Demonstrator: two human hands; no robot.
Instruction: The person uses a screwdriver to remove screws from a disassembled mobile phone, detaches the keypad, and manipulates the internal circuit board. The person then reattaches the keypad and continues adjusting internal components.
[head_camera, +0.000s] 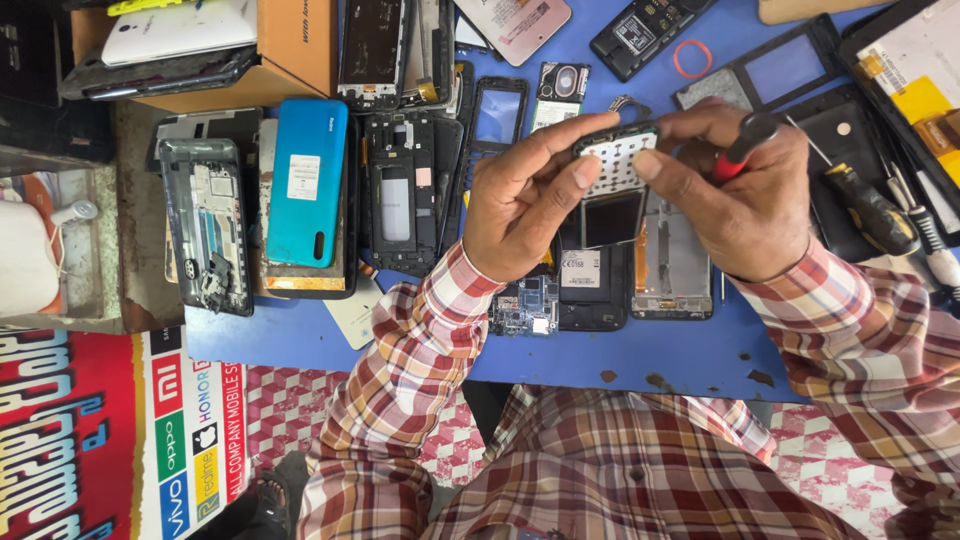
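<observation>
Black small keypad phone (612, 190), casing already off, pinched between left hand (520, 205) and right hand (735, 195), whose palm also clamps red-handled screwdriver (742, 152); reassembly pending.

Small dark keypad phone (612, 185), held aloft

Brown cardboard box (296, 40) top left, colourful sign (190, 440) bottom left (partly cropped), white label on teal phone back (303, 177).
</observation>
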